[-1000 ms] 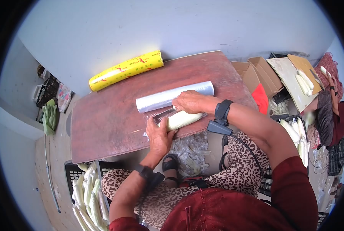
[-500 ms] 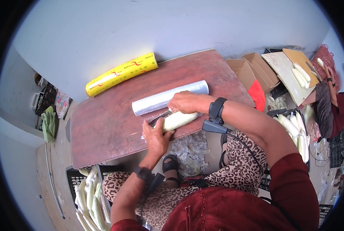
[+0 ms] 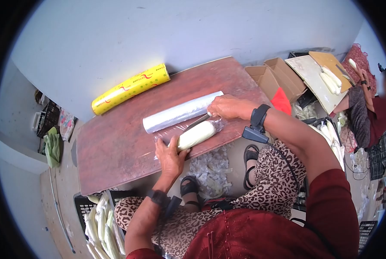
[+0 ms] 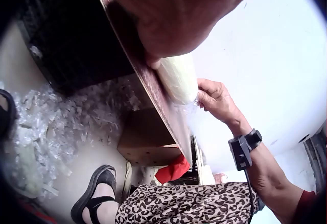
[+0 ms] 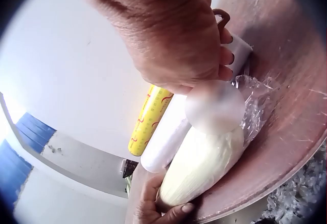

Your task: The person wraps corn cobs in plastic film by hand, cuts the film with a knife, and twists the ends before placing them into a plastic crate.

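A pale ear of corn in its husk (image 3: 198,136) lies on the red-brown table, close to the front edge. My left hand (image 3: 169,158) grips its left end, thumb on one side and fingers on the other. Behind the corn, my right hand (image 3: 231,107) holds a knife (image 3: 196,123), its dark blade slanting between the corn and a roll of clear film (image 3: 180,113). Film (image 3: 168,133) spreads from the roll under the corn and bunches past its right end, where crumpled film (image 5: 255,106) shows in the right wrist view. The palm hides most of the knife's handle.
A yellow printed roll (image 3: 131,88) lies along the table's back edge by the wall. Crates of corn (image 3: 101,226) stand below on both sides. Film scraps (image 3: 210,172) cover the floor underneath. Cardboard boxes (image 3: 274,80) stand at right, near another person (image 3: 376,121) holding corn.
My right hand has drawn the knife to the right, from above the corn to beyond its right end, uncovering more of it. My left hand keeps its grip. The head view has shifted slightly.
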`<move>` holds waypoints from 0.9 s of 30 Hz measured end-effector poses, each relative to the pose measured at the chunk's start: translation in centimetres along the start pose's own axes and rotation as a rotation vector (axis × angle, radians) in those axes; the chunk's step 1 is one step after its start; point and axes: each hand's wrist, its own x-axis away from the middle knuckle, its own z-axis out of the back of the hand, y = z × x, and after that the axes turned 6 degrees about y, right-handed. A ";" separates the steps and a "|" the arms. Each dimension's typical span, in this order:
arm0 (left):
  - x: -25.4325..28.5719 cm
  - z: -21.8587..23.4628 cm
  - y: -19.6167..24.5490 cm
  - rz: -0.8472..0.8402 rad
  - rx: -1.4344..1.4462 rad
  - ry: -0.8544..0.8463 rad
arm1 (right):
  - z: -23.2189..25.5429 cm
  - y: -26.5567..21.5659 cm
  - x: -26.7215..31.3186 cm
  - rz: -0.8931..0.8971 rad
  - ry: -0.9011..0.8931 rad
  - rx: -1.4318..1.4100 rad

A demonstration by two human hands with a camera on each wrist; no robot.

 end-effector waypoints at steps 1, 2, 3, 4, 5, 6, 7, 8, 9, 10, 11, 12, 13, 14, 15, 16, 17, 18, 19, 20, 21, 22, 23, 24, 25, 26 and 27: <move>0.1 -0.1 -0.2 0.001 0.011 -0.003 | 0.0 0.7 0.6 0.010 0.008 0.010; 0.1 -0.3 -0.3 0.001 0.021 -0.007 | 0.0 1.3 1.3 0.017 0.022 0.003; 0.2 -0.4 -0.4 0.005 0.023 -0.010 | 0.1 2.0 2.0 0.024 0.037 -0.003; 0.2 -0.4 -0.4 0.008 0.024 -0.014 | 0.2 2.7 2.8 0.030 0.053 -0.009; 0.3 -0.4 -0.4 0.011 0.025 -0.018 | 0.2 3.3 3.5 0.036 0.066 -0.016; 0.3 -0.4 -0.4 0.018 0.031 -0.027 | 0.2 4.1 4.4 0.041 0.080 -0.022; 0.3 -0.3 -0.4 0.026 0.037 -0.037 | 0.4 4.7 5.3 0.046 0.093 -0.028; 0.3 -0.3 -0.3 0.033 0.044 -0.046 | 0.8 5.4 6.5 0.006 0.059 -0.001; 0.3 -0.3 -0.4 0.025 0.040 -0.041 | 1.4 5.9 7.9 -0.034 0.026 0.027; 0.3 -0.4 -0.5 0.015 0.039 -0.034 | 2.0 6.5 9.2 -0.076 -0.008 0.059; 0.3 -0.5 -0.6 0.008 0.034 -0.029 | 2.4 6.9 10.3 -0.088 0.007 0.045; 0.3 -0.5 -0.6 0.006 0.033 -0.023 | 2.6 7.4 11.3 -0.099 0.022 0.031; 0.3 -0.4 -0.6 0.005 0.031 -0.018 | 2.9 7.6 12.1 -0.110 0.037 0.017; 0.3 -0.4 -0.5 0.003 0.030 -0.013 | 3.2 7.9 12.8 -0.142 0.002 0.029; 0.2 -0.1 -0.2 -0.015 -0.026 -0.007 | 3.9 8.0 13.4 -0.174 -0.034 0.041; 0.2 0.3 0.2 -0.032 -0.081 -0.001 | 4.5 8.0 14.0 -0.206 -0.070 0.054; 0.2 0.8 0.5 -0.049 -0.137 0.006 | 4.9 7.9 14.6 -0.228 -0.062 0.064; 0.1 1.2 0.9 -0.081 -0.168 -0.004 | 5.2 7.7 15.1 -0.250 -0.055 0.074; -0.1 1.6 1.3 -0.112 -0.200 -0.013 | 5.4 7.4 15.4 -0.270 -0.047 0.084; -0.2 1.9 1.5 -0.141 -0.232 -0.024 | 5.5 7.2 15.6 -0.285 -0.008 0.043; -0.4 1.9 1.8 -0.175 -0.193 -0.018 | 5.8 6.7 15.5 -0.300 0.029 0.000; -0.7 1.9 2.2 -0.208 -0.153 -0.014 | 5.8 6.2 15.3 -0.314 0.066 -0.043; -0.9 1.8 2.5 -0.242 -0.113 -0.010 | 5.6 5.9 14.9 -0.295 0.127 -0.093; -1.2 1.5 2.5 -0.297 -0.096 0.004 | 5.2 5.5 14.2 -0.278 0.188 -0.144; -1.5 0.8 2.5 -0.321 -0.073 -0.002 | 4.8 5.0 13.4 -0.260 0.250 -0.194; -1.8 0.1 2.5 -0.346 -0.050 -0.008 | 4.4 4.3 12.5 -0.280 0.250 -0.307; -2.0 -0.4 2.7 -0.370 -0.027 -0.014 | 3.9 3.3 11.5 -0.300 0.250 -0.421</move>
